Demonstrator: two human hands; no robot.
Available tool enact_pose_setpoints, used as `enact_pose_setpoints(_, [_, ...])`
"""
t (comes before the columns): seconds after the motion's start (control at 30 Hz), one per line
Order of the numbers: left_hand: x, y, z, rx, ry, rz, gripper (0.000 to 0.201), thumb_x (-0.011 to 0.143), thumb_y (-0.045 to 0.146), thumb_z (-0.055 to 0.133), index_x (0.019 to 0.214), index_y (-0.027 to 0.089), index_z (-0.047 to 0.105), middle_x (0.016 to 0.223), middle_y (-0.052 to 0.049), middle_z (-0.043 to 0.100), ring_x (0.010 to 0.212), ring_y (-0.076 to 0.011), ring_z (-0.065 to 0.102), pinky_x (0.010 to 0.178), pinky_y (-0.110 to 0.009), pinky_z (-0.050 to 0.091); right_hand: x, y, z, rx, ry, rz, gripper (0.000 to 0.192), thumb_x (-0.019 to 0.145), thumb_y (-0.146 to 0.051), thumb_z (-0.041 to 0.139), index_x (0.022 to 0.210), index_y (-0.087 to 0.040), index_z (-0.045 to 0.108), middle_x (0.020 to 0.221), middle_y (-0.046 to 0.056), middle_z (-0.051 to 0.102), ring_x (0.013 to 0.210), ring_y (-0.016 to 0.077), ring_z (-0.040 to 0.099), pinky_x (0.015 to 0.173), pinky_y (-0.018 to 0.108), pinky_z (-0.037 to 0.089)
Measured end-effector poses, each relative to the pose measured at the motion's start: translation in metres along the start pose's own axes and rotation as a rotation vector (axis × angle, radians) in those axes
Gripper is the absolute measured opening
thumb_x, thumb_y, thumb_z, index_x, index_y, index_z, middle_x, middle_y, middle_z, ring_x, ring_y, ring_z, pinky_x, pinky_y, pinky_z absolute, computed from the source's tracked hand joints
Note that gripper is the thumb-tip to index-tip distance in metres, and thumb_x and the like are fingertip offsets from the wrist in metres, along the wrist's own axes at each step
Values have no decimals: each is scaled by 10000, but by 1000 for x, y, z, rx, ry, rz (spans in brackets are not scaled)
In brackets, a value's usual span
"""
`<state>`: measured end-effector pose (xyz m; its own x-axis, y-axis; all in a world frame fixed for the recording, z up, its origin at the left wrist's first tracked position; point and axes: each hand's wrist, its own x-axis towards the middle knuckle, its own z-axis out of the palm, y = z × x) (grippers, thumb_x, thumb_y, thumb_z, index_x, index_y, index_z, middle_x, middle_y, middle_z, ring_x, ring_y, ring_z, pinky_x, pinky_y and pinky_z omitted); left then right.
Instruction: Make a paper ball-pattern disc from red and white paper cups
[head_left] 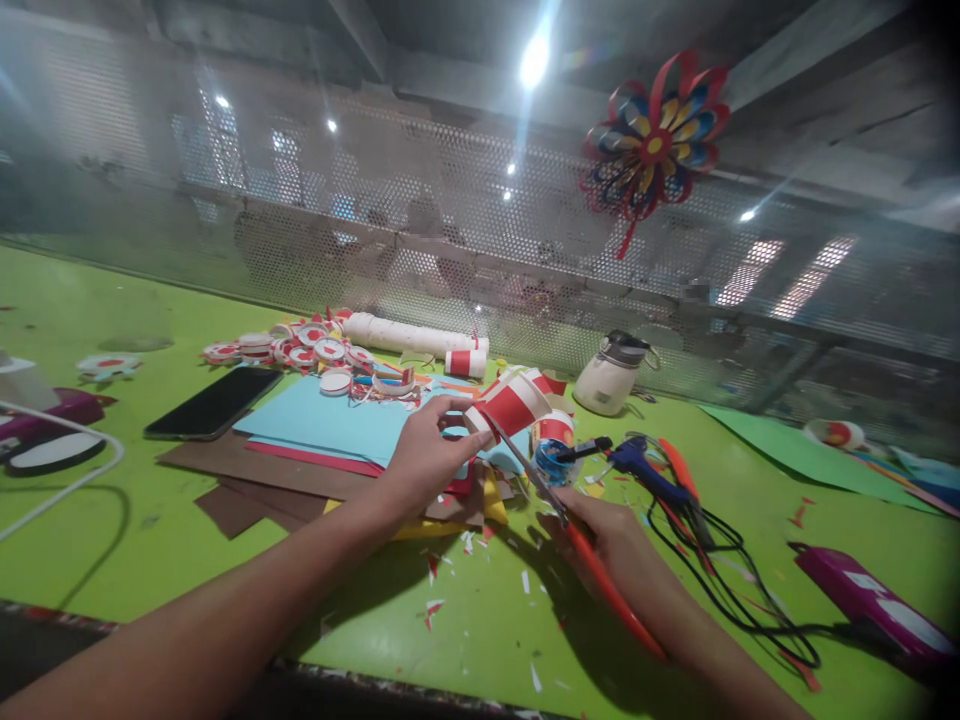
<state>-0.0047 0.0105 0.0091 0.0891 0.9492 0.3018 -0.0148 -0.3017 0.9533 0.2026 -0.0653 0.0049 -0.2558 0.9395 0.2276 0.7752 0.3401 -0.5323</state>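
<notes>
My left hand (437, 442) grips a red and white paper cup (517, 405) by one end, tilted on its side above the table. In my right hand (600, 530) is a pair of scissors (592, 565) with orange handles. Their blades reach up to the lower edge of the cup, close to my left fingertips; whether they are cutting through the paper I cannot tell. Just behind the scissors stands another patterned paper cup (553, 428), beside a blue glue gun (651, 468). Small paper scraps (431, 612) lie scattered below my hands.
Light blue paper sheets (300, 420) lie over brown ones at left, near a black phone (214, 402). Behind are cut paper rings (300, 345), a white tube (405, 332) and a pale flask (609, 378). A purple power strip (870, 605) with cables lies at right.
</notes>
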Motion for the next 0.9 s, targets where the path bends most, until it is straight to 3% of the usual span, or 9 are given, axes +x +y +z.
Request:
enact_pose_setpoints(0.2, [1,0,-1,-51,1,-65,431,647,255,740,1038,123,613,1013,-124,685,934,-230,634,759,-336,500,0,3,3,-76,14,-16,263,889,-283,465,986,-191,692,825,33,725,709,218,640,665,297,452])
enact_pose_setpoints(0.4, [5,-4,-2,-294,-58,-195,408,641,255,754,1009,116,646,881,-102,706,819,-206,653,812,-357,477,0,7,4,-104,16,-14,253,891,-269,445,910,-195,687,762,19,703,682,207,629,622,281,433])
enact_pose_setpoints(0.5, [5,-3,-2,-389,-56,-263,407,615,249,776,982,124,651,858,-92,698,792,-202,655,788,-360,490,2,10,3,-101,12,-13,256,893,-300,456,916,-192,686,824,41,714,740,222,639,677,304,452])
enact_pose_setpoints(0.67, [7,-3,-3,-330,15,-259,396,580,212,795,940,117,660,838,-80,659,723,-190,645,717,-359,513,6,12,3,-65,-10,-35,278,895,-316,458,1006,-187,677,953,75,717,830,230,646,742,321,467])
enact_pose_setpoints(0.9, [4,-4,-2,-227,23,-222,348,629,213,767,954,131,671,899,-84,646,686,-163,642,669,-332,525,3,10,3,-67,-12,-39,248,893,-299,468,959,-200,686,862,40,720,757,213,642,692,291,456])
